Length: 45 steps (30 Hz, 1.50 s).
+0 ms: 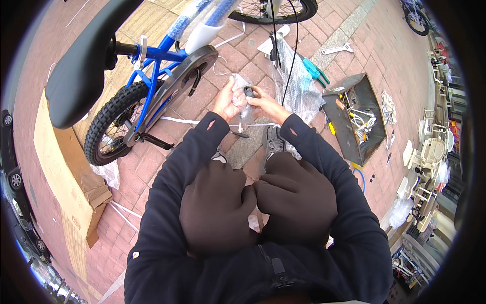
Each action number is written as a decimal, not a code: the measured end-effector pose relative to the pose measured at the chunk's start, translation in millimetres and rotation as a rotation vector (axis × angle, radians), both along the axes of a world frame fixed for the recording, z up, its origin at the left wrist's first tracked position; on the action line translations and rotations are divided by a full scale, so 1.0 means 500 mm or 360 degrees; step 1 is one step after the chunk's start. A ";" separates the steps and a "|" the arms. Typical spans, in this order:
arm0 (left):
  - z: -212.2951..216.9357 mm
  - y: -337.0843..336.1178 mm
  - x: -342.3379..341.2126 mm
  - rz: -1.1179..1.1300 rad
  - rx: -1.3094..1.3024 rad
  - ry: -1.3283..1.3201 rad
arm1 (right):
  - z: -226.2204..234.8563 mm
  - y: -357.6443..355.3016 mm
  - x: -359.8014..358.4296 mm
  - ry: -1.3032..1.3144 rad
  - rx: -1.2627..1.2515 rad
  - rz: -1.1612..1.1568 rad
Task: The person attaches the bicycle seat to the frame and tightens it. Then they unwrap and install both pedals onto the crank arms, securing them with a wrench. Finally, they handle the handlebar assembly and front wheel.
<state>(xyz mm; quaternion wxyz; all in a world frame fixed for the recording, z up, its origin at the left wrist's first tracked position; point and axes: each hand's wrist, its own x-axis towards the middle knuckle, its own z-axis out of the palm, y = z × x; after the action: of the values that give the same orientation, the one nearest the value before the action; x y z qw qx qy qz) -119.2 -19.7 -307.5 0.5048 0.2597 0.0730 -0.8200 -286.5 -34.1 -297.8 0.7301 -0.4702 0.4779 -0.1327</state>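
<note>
- Head view, 12 o'clock: the left hand (229, 101) pinches a clear bag (245, 112); the right hand (269, 106) grips a small dark part (248, 91) against it; whether the part is fully out cannot be told
- Progress, as judged: the blue bicycle (161, 52) at 10 o'clock carries its saddle (81, 66) and rear wheel (98, 133); wrapping (185, 23) remains on the frame, so unpacking looks unfinished
- Counted: one bag, one dark part, one saddle, one rear wheel, one wrench (337, 49) towards 1:30, one toolbox (345, 141) towards 2:30

Lies outdoors in daylight, paved with pinkish bricks (392, 76) and a grey strip (349, 30). Has dark cars (25, 213) along the left edge, cream-coloured clutter (434, 142) along the right.
</note>
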 end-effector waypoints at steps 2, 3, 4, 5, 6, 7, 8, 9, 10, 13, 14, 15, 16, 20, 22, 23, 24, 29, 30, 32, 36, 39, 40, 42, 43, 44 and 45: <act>-0.018 0.004 -0.006 -0.0026 0.0030 0.0161 | -0.026 0.001 0.008 -0.0279 0.0452 -0.0178; -0.027 0.006 -0.005 -0.0046 0.0050 0.0205 | -0.039 0.004 0.008 -0.0446 0.0666 -0.0310; -0.036 0.005 -0.005 -0.0066 0.0064 0.0247 | -0.052 0.006 0.008 -0.0506 0.0665 -0.0322; -0.045 0.003 -0.005 -0.0066 0.0078 0.0176 | -0.064 0.007 0.006 -0.0519 0.0691 -0.0361; -0.053 0.005 -0.005 -0.0067 0.0099 0.0104 | -0.075 0.010 0.005 -0.0553 0.0720 -0.0412; -0.062 0.005 -0.008 -0.0082 0.0033 0.0086 | -0.085 0.012 0.004 -0.0510 0.0704 -0.0397; -0.070 0.008 -0.006 -0.0093 -0.0173 0.0227 | -0.095 0.012 0.006 -0.0493 0.0683 -0.0388; -0.078 0.009 -0.007 -0.0134 -0.0231 0.0037 | -0.105 0.012 0.008 -0.0467 0.0670 -0.0400; -0.086 0.012 -0.011 -0.0186 -0.0265 -0.0180 | -0.115 0.009 0.011 -0.0491 0.0632 -0.0358; -0.111 0.019 -0.015 -0.0277 -0.0244 -0.1056 | -0.145 -0.003 0.017 -0.0112 0.0398 -0.0193; -0.119 0.020 -0.014 -0.0370 -0.0353 -0.1504 | -0.154 -0.009 0.014 0.0050 0.0260 -0.0068; -0.128 0.021 -0.010 -0.0463 -0.0459 -0.1952 | -0.164 -0.012 0.014 0.0086 0.0186 -0.0081; -0.136 0.027 -0.007 -0.0434 -0.0514 -0.2468 | -0.171 -0.015 0.012 0.0162 0.0107 -0.0092; -0.168 0.035 0.009 -0.0392 -0.0303 -0.3094 | -0.188 -0.017 0.010 0.0260 -0.0151 -0.0059; -0.183 0.029 0.025 -0.0444 -0.0279 -0.2882 | -0.191 -0.015 0.009 0.0288 -0.0221 0.0043; -0.189 0.027 0.034 -0.0475 -0.0297 -0.2766 | -0.192 -0.014 0.009 0.0314 -0.0257 0.0113; -0.194 0.024 0.043 -0.0557 -0.0297 -0.2616 | -0.193 -0.014 0.008 0.0340 -0.0292 0.0181; -0.211 0.025 0.058 -0.0508 -0.0131 -0.1281 | -0.214 -0.018 -0.008 0.0273 -0.0486 0.0110; -0.212 0.029 0.055 -0.0458 -0.0037 -0.1052 | -0.219 -0.013 -0.013 0.0294 -0.0605 0.0073; -0.212 0.032 0.050 -0.0400 0.0130 -0.0825 | -0.226 -0.009 -0.022 0.0781 -0.0785 0.0055; -0.202 0.034 0.043 -0.0064 0.0328 -0.0416 | -0.207 -0.001 -0.032 0.0513 -0.0160 -0.0423; -0.191 0.034 0.032 0.0050 0.0432 -0.0111 | -0.175 0.005 -0.028 -0.0104 0.0531 -0.0890; -0.187 0.034 0.025 -0.0004 0.0399 -0.0125 | -0.167 0.004 -0.024 -0.0048 0.0484 -0.0834; -0.180 0.038 0.007 -0.0083 0.0396 -0.0225 | -0.159 0.004 -0.015 -0.0039 0.0244 -0.0612; -0.176 0.040 0.000 -0.0112 0.0360 -0.0271 | -0.160 0.005 -0.011 -0.0075 0.0022 -0.0492; -0.174 0.043 -0.005 -0.0145 0.0314 -0.0280 | -0.164 0.006 -0.006 0.0094 -0.0160 -0.0351; -0.171 0.044 -0.010 -0.0171 0.0286 -0.0262 | -0.172 0.007 -0.003 0.0146 -0.0173 -0.0386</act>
<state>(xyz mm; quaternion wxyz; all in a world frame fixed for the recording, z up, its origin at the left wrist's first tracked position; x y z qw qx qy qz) -124.0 2.3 -393.1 0.4390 0.3740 0.0904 -0.8119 -288.1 -30.6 -383.5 0.6595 -0.4535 0.5561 -0.2241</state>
